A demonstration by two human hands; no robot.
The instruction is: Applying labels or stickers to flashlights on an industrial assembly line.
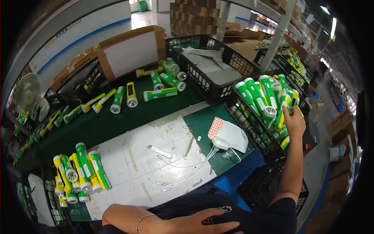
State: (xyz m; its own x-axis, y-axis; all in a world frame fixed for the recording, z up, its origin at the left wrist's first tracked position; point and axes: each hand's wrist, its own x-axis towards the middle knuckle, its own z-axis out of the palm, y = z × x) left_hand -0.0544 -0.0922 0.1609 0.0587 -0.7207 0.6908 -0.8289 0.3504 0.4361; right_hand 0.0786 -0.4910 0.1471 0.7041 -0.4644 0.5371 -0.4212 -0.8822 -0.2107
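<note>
My right hand (294, 121) reaches into a black plastic crate (255, 134) at the right, heaped with green-and-white and yellow flashlights (268, 93). Its thumb and fingers close around a yellow flashlight (291, 110), mostly covered by the hand. Held low against my dark shirt, my left hand (198, 223) is empty, its fingers stretched out. On the white work surface (132, 156), a pile of green and yellow flashlights (80, 171) lies at the left. A white charging hub (220, 143) with several cables sits right of centre, beside a small utility knife (159, 151).
Behind the work surface, a dark green conveyor belt (132, 113) carries scattered flashlights. An open cardboard box (130, 50) and a black crate with grey sheets (212, 64) stand beyond. More black crates (269, 187) are low at the right. A metal post (278, 39) rises at the back right.
</note>
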